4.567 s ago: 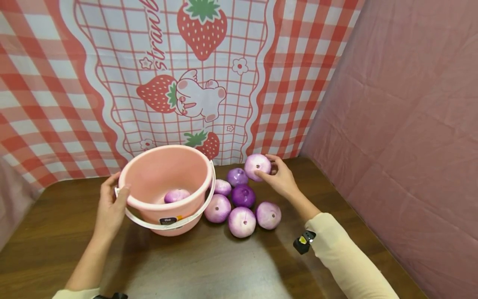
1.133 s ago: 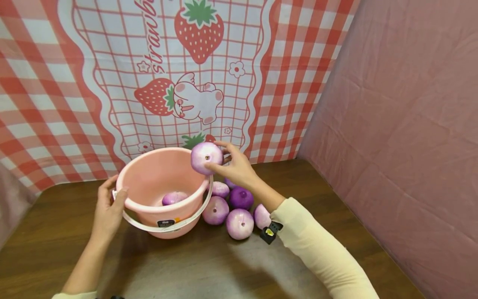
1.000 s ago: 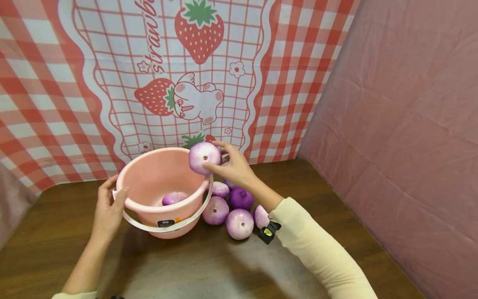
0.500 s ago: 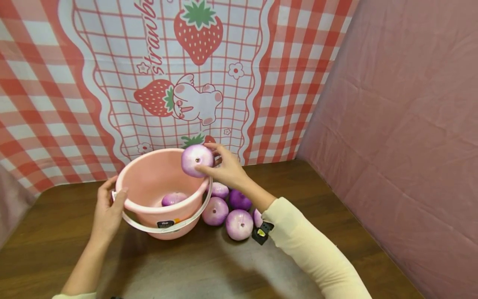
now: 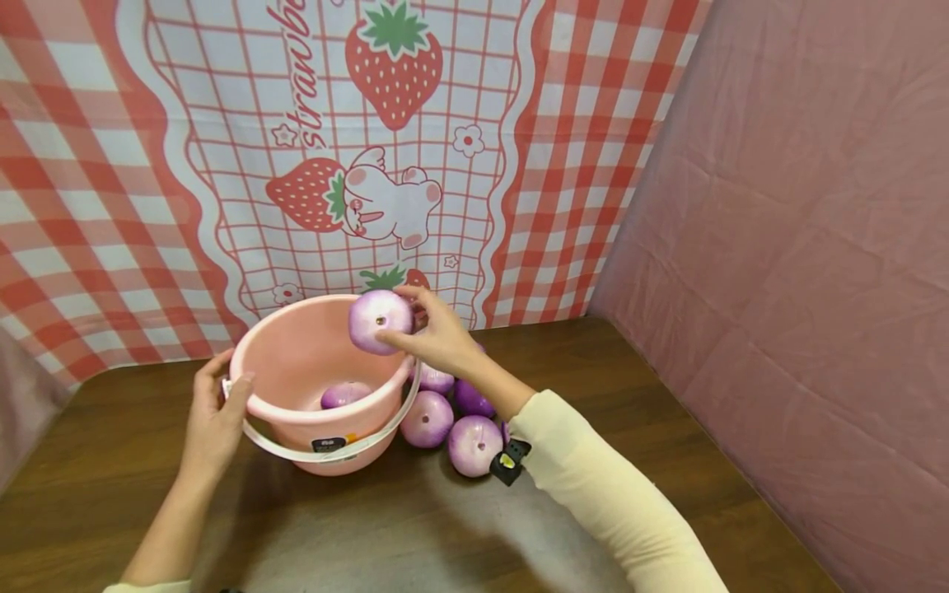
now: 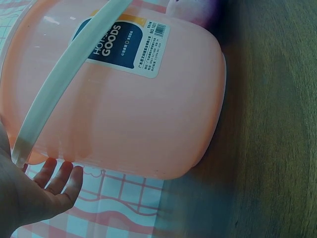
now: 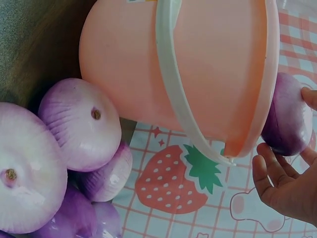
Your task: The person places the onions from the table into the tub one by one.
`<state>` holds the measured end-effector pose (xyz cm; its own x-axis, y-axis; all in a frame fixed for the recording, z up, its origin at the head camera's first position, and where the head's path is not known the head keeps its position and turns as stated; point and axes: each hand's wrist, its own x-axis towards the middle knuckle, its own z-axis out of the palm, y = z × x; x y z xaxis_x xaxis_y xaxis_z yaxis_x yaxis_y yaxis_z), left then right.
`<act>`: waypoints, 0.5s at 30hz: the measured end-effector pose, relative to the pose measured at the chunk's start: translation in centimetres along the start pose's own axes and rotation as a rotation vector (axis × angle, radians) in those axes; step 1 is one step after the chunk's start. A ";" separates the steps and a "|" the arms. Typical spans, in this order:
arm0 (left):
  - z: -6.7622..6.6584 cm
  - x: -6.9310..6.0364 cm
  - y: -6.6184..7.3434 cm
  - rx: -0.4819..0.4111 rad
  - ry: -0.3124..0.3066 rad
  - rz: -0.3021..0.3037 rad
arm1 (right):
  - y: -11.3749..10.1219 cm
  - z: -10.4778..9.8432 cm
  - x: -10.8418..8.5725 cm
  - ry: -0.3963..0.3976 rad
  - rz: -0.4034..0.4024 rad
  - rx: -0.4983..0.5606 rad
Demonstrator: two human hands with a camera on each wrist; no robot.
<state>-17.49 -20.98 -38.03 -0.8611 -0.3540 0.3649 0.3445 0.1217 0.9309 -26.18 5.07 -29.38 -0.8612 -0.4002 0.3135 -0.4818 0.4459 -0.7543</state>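
The pink bucket (image 5: 334, 436) stands on the table, its white handle (image 6: 59, 79) hanging down across its front. My left hand (image 5: 215, 416) grips the rim on the left side; in the left wrist view that hand (image 6: 39, 193) has its fingers at the bucket's edge. Between thumb and fingers my right hand (image 5: 441, 333) holds a purple-white onion (image 5: 380, 322) over the bucket's right rim. The right wrist view shows the held onion (image 7: 288, 114) beside the rim, with the hand (image 7: 292, 191) around it. Inside the bucket lies another onion (image 5: 344, 394).
Several onions lie against and right of the bucket, among them a pale one (image 5: 475, 445), one touching it (image 5: 427, 419) and a dark purple one (image 5: 472, 399) partly behind the right forearm. A checked strawberry cloth (image 5: 563, 165) hangs behind the wooden table (image 5: 667, 461).
My right hand has carried its onion leftward from beyond the onion group to over the bucket's right rim, and slightly further left in the last second. My left hand keeps its grip.
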 end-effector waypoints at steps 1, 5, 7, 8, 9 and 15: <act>0.0 0.0 0.0 0.002 0.000 0.001 | 0.0 0.1 0.0 -0.001 0.000 -0.003; 0.0 0.0 0.0 0.003 0.003 0.004 | -0.2 0.5 0.2 0.002 -0.008 -0.012; 0.1 0.1 0.0 0.002 0.006 0.006 | -0.2 0.7 0.3 0.001 -0.013 -0.010; 0.1 0.1 0.0 0.004 0.007 0.007 | -0.3 0.8 0.4 0.001 -0.012 -0.007; 0.1 0.1 0.0 0.004 0.008 0.008 | -0.3 0.9 0.4 0.003 -0.012 -0.003; 0.1 0.1 0.0 0.005 0.007 0.006 | -0.8 1.4 0.7 0.004 -0.022 0.010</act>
<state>-17.56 -20.94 -38.02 -0.8564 -0.3596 0.3704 0.3476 0.1287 0.9288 -26.14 3.27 -29.37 -0.8507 -0.4071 0.3324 -0.4994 0.4287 -0.7529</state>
